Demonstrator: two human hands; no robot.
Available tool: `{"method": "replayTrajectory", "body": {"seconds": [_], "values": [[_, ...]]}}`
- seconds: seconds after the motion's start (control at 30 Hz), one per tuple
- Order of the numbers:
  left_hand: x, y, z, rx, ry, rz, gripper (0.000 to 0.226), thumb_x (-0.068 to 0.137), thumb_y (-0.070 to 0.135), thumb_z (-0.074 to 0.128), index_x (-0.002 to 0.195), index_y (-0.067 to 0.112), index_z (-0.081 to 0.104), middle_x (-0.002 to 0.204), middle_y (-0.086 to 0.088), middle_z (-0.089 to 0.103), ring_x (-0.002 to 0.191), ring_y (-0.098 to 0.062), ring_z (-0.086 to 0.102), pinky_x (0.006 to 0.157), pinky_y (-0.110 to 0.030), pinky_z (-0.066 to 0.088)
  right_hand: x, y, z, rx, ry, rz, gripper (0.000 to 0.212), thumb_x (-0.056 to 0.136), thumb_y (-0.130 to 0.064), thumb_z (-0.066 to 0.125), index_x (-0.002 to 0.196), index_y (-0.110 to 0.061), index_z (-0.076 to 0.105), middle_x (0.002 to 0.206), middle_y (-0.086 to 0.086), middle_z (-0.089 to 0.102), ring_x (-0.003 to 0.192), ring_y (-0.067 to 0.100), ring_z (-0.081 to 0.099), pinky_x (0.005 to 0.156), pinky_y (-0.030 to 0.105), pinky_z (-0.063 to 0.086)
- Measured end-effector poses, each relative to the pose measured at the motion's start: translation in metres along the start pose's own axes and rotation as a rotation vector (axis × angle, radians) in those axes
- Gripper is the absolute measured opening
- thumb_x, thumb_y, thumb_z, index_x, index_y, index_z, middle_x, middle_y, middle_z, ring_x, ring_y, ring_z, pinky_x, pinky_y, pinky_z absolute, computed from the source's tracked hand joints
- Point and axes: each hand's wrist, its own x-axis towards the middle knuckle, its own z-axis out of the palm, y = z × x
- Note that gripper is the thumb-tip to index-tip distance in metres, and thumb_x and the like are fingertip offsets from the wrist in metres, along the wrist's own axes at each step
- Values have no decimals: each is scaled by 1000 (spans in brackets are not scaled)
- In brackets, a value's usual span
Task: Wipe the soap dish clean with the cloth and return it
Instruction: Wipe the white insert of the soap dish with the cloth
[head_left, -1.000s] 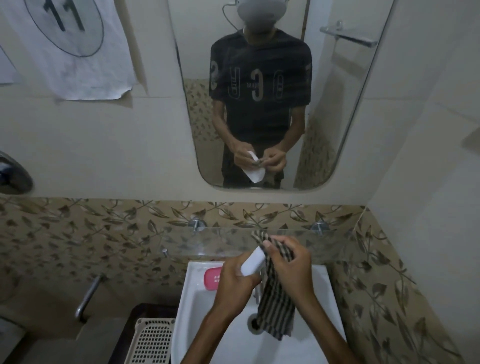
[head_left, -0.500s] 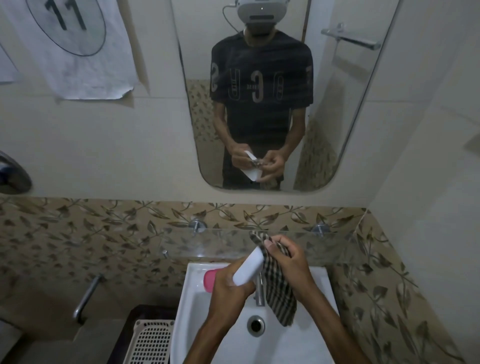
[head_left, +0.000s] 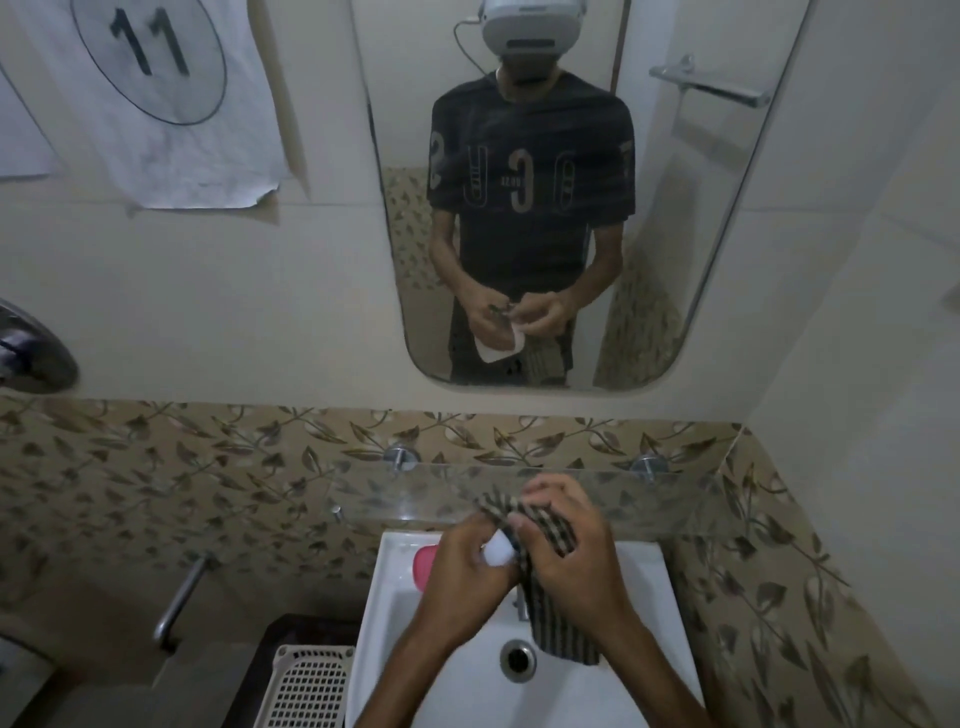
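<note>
My left hand (head_left: 460, 569) grips the white soap dish (head_left: 498, 552); only a small rounded part of it shows between my fingers. A dark checked cloth (head_left: 551, 613) is bunched in my right hand (head_left: 569, 551) and pressed against the dish, its loose end hanging down over the white sink (head_left: 389, 613). Both hands are held together above the sink, just in front of the glass shelf (head_left: 405, 499). A pink soap bar (head_left: 425, 564) lies on the sink's back rim, left of my left hand.
A mirror (head_left: 675, 260) on the wall reflects me holding the dish and cloth. The sink drain (head_left: 518, 657) lies below my hands. A white perforated basket (head_left: 306, 686) stands left of the sink. A metal handle (head_left: 179, 603) sticks out further left.
My hands have closed in together. The cloth now wraps over most of the dish, which showed as a longer white piece before. The view has tilted slightly down.
</note>
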Motion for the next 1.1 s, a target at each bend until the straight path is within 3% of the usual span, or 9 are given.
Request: {"method": "replayTrajectory", "body": {"seconds": [0.13,0.3,0.43,0.57,0.7,0.8,0.9,1.0,1.1], "values": [[-3,-1,15,-114,118,25,43,66,0,61,100,20,78,97,4,76,94,-17,73,74,-23,56,-2,4,8,315,204,474,10,93,-20,76,92,-30,79,96,-6,79,97,12,74,84,25,60],[-1,-5,12,-182,194,-9,37,78,-9,74,98,22,80,93,3,81,91,-20,76,71,-20,57,-9,-7,12,188,135,205,5,89,-39,74,91,-39,78,90,-9,74,88,9,72,76,16,56],[-3,1,9,-159,204,45,50,61,2,66,108,16,77,106,1,78,100,-15,72,81,-26,59,2,-3,8,242,216,411,16,94,-14,74,93,-30,78,95,-5,78,94,10,73,84,26,61],[-4,2,4,-284,210,-33,58,56,6,72,112,22,76,107,1,80,102,-22,74,82,-40,63,-7,0,10,340,230,434,21,96,-19,72,88,-36,81,94,-12,80,93,6,74,76,17,59],[-6,6,9,-573,223,-254,75,47,16,85,119,2,72,111,-26,76,104,-46,72,86,-59,62,-7,-8,16,548,202,626,21,98,-21,66,90,-30,83,93,0,82,89,17,78,70,25,62],[0,7,-4,-902,226,-329,50,66,10,83,113,-4,74,107,-30,75,91,-40,76,76,-49,65,-13,-12,14,494,196,559,13,97,-24,69,96,-22,83,94,1,82,92,21,78,78,35,63],[4,9,-11,-1098,198,-400,50,81,22,73,123,-4,68,105,-23,76,86,-30,78,72,-40,66,-27,-15,16,315,270,422,13,96,-22,71,92,-31,80,93,-11,80,92,7,75,79,20,58],[1,7,-13,-1173,104,-418,55,88,25,72,133,-6,65,120,-26,73,99,-33,76,85,-44,65,-31,-25,23,204,356,303,23,95,-17,72,90,-39,74,93,-11,77,92,5,72,78,13,55],[-5,2,-11,-1204,-18,-364,56,97,33,67,141,-1,61,141,-26,63,128,-37,65,107,-49,54,-13,-23,19,230,368,363,15,95,-14,72,92,-28,76,90,-6,78,89,7,73,81,26,59]]}}
